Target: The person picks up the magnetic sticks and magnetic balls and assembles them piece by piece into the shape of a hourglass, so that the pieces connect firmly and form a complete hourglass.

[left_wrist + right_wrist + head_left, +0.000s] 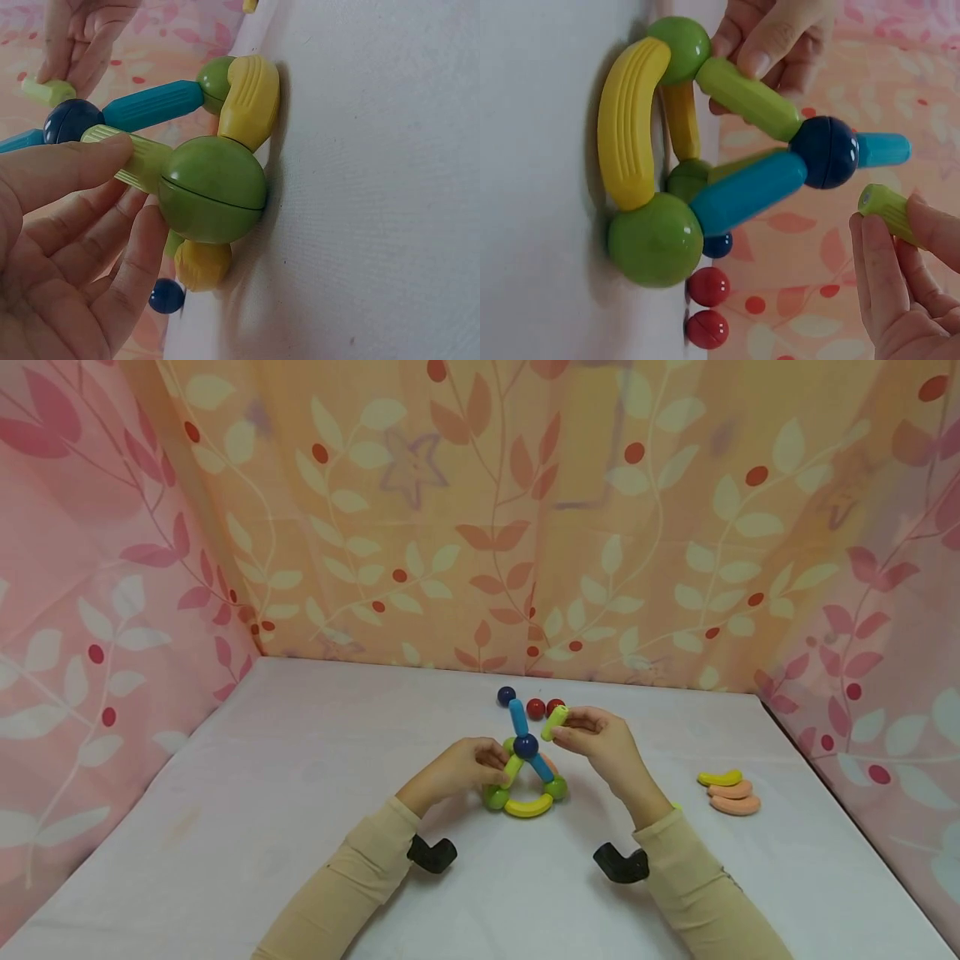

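Left hand [457, 770]: fingers pinch a green rod [127, 154] of the toy frame [527, 777].
Right hand [600, 745]: fingers pinch a loose green stick [555, 722] near the navy ball [526, 745].
Desk [262, 810]: bears the frame.

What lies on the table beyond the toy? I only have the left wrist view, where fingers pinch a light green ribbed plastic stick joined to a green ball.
Observer: Two red plastic balls sit just behind the plastic stick-and-ball structure, next to a loose dark blue plastic ball.
Operator: Any spare pieces elsewhere?
Observer: Yes. A yellow curved plastic piece and two orange curved plastic pieces lie together, off to the person's right on the white table.
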{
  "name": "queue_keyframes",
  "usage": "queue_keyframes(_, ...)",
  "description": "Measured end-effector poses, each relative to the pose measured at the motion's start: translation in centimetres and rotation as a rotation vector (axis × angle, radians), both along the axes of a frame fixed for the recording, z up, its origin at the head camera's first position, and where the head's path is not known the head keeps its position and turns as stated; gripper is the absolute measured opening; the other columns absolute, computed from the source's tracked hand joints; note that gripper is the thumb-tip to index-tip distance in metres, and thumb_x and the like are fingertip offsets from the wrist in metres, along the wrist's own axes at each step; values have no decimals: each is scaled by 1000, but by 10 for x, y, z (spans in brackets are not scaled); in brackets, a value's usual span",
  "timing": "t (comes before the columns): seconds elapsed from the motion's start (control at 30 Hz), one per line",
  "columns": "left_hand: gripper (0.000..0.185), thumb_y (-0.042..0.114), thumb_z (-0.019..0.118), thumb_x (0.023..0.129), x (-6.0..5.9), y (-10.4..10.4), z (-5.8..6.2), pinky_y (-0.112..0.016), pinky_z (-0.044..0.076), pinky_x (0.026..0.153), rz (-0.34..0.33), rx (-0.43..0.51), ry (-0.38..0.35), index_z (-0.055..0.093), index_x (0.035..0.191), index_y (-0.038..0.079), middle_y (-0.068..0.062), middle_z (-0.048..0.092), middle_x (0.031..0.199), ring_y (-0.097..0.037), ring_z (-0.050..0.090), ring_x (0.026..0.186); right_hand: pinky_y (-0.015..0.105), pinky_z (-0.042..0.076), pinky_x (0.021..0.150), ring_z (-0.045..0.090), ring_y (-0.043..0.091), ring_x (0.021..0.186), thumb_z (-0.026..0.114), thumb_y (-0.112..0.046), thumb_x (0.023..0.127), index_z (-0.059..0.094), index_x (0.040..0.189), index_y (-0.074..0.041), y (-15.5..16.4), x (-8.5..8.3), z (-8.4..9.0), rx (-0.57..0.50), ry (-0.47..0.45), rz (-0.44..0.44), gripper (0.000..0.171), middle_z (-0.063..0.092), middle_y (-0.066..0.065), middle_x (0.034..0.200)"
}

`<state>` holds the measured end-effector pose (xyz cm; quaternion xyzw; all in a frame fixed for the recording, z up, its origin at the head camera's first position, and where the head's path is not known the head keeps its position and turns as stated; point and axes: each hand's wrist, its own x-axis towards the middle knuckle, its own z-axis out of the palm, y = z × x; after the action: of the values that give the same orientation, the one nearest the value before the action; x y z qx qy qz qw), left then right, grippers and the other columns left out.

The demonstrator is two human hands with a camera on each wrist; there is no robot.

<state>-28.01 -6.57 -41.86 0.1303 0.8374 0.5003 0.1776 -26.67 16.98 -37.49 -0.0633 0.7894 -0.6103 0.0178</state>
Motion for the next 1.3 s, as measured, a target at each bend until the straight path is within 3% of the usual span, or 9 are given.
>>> queue_keyframes(0.73, 27, 23, 77, 87, -1, 2, 1, -31, 57, 86, -2, -15, -9, 66, 109, 11, -4, 68, 106, -18, 61, 97, 23, 57, 88, 68, 9, 97, 72, -18, 92, 60, 127, 1, -15, -5, -1, 6, -29, -18, 41, 66, 17, 120)
queue_keyframes(0.83, 29, 25, 78, 86, 1, 1, 5, -31, 57, 85, 28, -8, 13, 66, 109, 11, -4, 68, 105, -17, 61, 96, 23, 57, 89, 68, 9, 98, 71, -18, 93, 59, 128, 2, -15, -5, -1, 3, -20, -3, 42, 65, 18, 121)
queue_keyframes(0.93, 34, 24, 76, 88, 3, 2, 9, -32, 57, 90, 113, 75, 70, 64, 116, 9, -4, 68, 107, -18, 63, 99, 25, 57, 90, 68, 10, 98, 72, -19, 92, 60, 128, 1, -14, -5, -2, 8, -20, 2, 42, 65, 17, 120)
queue_keyframes(1.03, 39, 23, 73, 91, 6, 4, 14, -35, 56, 97, 193, 216, 135, 61, 125, 9, -6, 69, 115, -19, 65, 106, 27, 56, 92, 68, 13, 100, 72, -21, 92, 61, 128, -1, -13, -5, -4, 23, -16, 7, 42, 66, 16, 121)
queue_keyframes(1.17, 38, 20, 70, 94, 8, 10, 16, -34, 55, 99, 219, 350, 170, 59, 128, 8, -9, 68, 122, -21, 65, 113, 29, 56, 93, 69, 17, 103, 71, -21, 93, 62, 128, -1, -12, -4, -6, 10, -5, 17, 41, 67, 17, 121)
queue_keyframes(1.3, 34, 17, 69, 94, 8, 15, 15, -32, 55, 98, 238, 401, 186, 60, 125, 6, -12, 68, 120, -21, 65, 111, 28, 57, 91, 70, 16, 101, 72, -19, 92, 62, 127, 0, -12, -5, -7, -14, -1, 17, 41, 67, 17, 119)
